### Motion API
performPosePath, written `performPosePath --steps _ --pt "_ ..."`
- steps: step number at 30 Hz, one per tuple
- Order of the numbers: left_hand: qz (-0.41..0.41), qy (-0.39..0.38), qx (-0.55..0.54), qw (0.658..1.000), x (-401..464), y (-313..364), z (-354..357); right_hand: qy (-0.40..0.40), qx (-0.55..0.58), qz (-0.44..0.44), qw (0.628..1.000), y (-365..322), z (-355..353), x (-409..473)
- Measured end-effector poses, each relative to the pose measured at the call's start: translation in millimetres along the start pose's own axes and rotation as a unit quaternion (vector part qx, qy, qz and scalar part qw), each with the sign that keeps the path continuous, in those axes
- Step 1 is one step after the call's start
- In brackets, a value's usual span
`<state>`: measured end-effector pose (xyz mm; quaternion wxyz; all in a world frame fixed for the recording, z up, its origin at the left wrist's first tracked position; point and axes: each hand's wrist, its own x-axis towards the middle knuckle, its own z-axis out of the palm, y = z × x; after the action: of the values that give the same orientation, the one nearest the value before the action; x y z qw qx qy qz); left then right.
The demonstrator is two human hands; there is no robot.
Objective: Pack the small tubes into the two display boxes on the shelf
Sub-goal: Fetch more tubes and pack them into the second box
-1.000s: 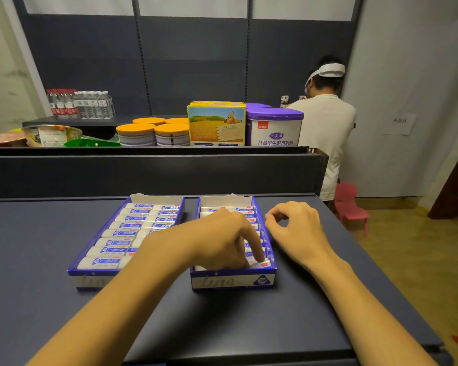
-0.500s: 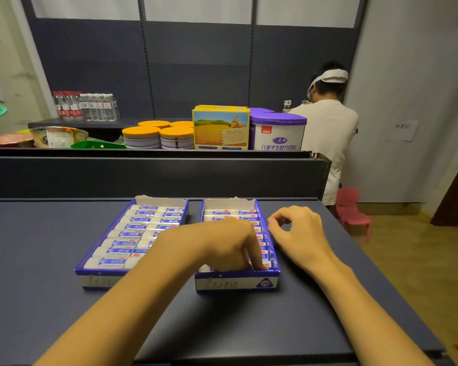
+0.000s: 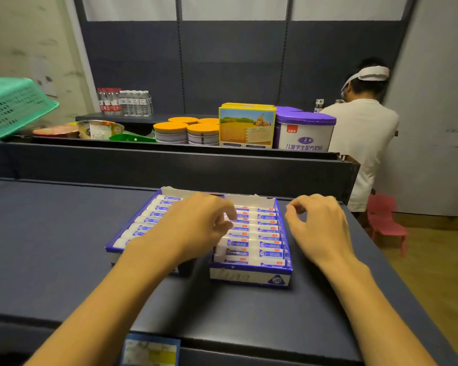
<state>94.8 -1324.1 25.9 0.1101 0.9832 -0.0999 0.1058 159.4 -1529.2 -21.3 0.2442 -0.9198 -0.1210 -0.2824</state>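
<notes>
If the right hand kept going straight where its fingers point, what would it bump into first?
Probably the blue side wall of the right display box: the right hand has curled fingers aimed left at it, though depth is unclear.

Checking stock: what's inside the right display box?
The right display box holds rows of small tubes lying crosswise; the left hand covers its far-left part.

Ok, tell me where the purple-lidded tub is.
In the head view, the purple-lidded tub stands on the back shelf, right of centre, directly right of the yellow picture box and just left of the person in white.
</notes>
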Motion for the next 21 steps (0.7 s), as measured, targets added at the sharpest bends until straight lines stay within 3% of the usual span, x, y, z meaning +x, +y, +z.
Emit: performPosePath --steps 9,17,21 --pt "-0.133 0.117 0.124 0.976 -48 -22 -2 -0.024 0.016 -0.194 0.98 -97 -21 -8" --pt "-0.202 0.22 0.093 0.95 -126 -88 -8 -0.06 0.016 -0.262 0.963 -205 18 -46" --pt "-0.229 0.229 0.068 0.944 -172 -138 -23 -0.061 0.001 -0.26 0.964 -273 50 -71"
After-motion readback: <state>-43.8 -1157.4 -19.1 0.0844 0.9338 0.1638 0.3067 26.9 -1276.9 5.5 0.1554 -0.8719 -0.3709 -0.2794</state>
